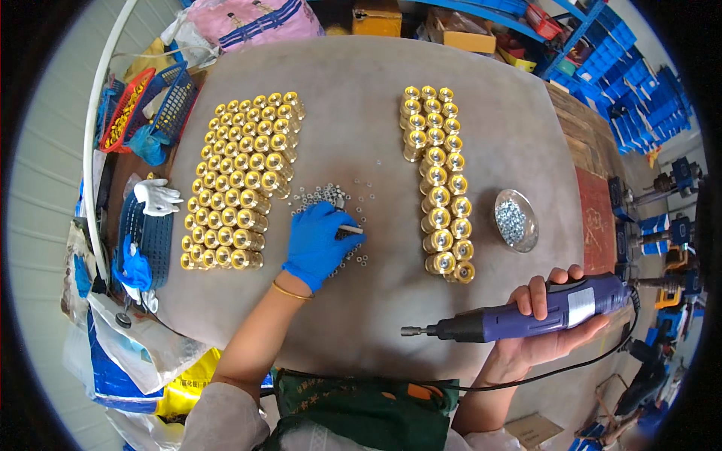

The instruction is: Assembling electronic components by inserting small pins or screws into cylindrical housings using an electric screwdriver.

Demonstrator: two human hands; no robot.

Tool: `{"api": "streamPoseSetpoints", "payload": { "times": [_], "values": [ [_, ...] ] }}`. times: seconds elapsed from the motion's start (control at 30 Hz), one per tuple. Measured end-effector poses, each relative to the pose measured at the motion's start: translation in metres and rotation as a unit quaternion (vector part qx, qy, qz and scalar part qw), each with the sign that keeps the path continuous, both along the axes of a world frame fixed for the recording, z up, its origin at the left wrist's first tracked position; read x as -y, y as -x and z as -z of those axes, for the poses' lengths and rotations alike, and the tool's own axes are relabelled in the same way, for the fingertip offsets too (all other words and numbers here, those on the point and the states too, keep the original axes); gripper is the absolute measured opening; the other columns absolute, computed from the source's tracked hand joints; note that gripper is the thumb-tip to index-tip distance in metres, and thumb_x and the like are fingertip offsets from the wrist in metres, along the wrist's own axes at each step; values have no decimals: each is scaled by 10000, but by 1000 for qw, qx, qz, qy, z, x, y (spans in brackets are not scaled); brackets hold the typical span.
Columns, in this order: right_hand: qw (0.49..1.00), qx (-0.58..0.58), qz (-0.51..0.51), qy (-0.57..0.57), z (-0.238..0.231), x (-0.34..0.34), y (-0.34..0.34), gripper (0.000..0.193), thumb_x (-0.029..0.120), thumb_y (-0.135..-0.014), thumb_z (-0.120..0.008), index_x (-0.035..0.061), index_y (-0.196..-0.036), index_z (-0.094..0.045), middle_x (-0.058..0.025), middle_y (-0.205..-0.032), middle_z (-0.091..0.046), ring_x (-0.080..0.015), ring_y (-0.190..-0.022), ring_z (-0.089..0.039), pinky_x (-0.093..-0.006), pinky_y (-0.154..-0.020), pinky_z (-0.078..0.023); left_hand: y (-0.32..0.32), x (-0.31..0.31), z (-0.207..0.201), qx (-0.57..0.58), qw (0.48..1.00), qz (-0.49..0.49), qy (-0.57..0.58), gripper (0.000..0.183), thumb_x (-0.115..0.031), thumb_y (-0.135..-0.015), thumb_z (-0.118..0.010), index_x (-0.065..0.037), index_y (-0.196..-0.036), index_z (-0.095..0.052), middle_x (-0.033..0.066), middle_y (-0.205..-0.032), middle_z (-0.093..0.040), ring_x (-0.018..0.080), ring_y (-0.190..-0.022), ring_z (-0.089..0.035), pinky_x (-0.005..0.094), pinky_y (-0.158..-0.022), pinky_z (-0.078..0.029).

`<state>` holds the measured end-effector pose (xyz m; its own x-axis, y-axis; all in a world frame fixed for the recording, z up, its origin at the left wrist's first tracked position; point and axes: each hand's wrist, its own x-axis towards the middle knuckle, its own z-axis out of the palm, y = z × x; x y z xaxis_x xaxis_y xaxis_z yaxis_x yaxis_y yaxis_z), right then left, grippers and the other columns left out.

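Note:
My left hand (320,242), in a blue glove, is closed over a loose pile of small silver nuts (322,195) in the middle of the table. A short, pale, rod-like piece (349,228) sticks out between its thumb and fingers; the rest is hidden by the glove. My bare right hand (547,314) grips a purple electric screwdriver (535,311) at the table's near right. Its socket tip points left, apart from any part. Left of the pile stands a dense block of upright brass fittings (242,161). A narrower group of brass fittings (436,197) stands on the right.
A round clear dish (532,225) of small silver pieces sits right of the fittings. The screwdriver's black cord (579,368) loops along the near side. Baskets (174,101) and a white glove (156,197) lie beyond the grey table's (346,98) left edge. Blue bins (639,98) stand far right.

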<state>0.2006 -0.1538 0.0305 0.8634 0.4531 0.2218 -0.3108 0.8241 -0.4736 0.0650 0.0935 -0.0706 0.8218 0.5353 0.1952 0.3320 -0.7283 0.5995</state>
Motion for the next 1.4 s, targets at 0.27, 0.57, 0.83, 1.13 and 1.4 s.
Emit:
{"api": "streamPoseSetpoints", "payload": {
  "times": [0.27,0.57,0.83,1.13,1.4],
  "values": [
    [1000,17,-9,-7,0,1,1,546,476,-809,-538,42,-1108,-394,-106,-989,-513,-124,-584,-416,-252,-535,-371,7,3,5,28,992,81,-93,129,-202,-633,-689,-127,-728,-642,66,-733,-504,254,-721,-511,371,-636,-397],
    [989,-88,105,-63,0,1,3,574,516,-749,-587,13,-986,-446,-134,-945,-520,-121,-585,-475,-225,-537,-440,20,58,-31,94,811,117,565,136,-161,-834,-557,-37,-884,-581,43,-893,-558,157,-832,-533,327,-783,-429],
    [980,-152,73,-107,15,-6,1,540,493,-739,-610,12,-939,-468,-131,-930,-525,-132,-623,-500,-243,-573,-465,40,128,-50,233,526,7,818,261,-204,-882,-482,-31,-1077,-470,113,-1007,-521,205,-913,-513,407,-865,-430],
    [970,-202,79,-109,32,-7,-7,538,491,-732,-616,6,-916,-469,-101,-820,-527,-122,-593,-497,-230,-558,-465,30,122,-55,185,450,16,874,371,-211,-865,-506,-81,-1205,-437,90,-1078,-522,215,-962,-515,447,-849,-434],
    [963,-213,81,-141,39,7,-20,511,451,-739,-621,-3,-914,-465,-98,-848,-513,-116,-619,-506,-234,-573,-471,-18,18,-43,51,970,149,187,255,-207,-864,-504,-73,-1062,-594,108,-825,-563,191,-736,-539,308,-668,-430]
  ]
}}
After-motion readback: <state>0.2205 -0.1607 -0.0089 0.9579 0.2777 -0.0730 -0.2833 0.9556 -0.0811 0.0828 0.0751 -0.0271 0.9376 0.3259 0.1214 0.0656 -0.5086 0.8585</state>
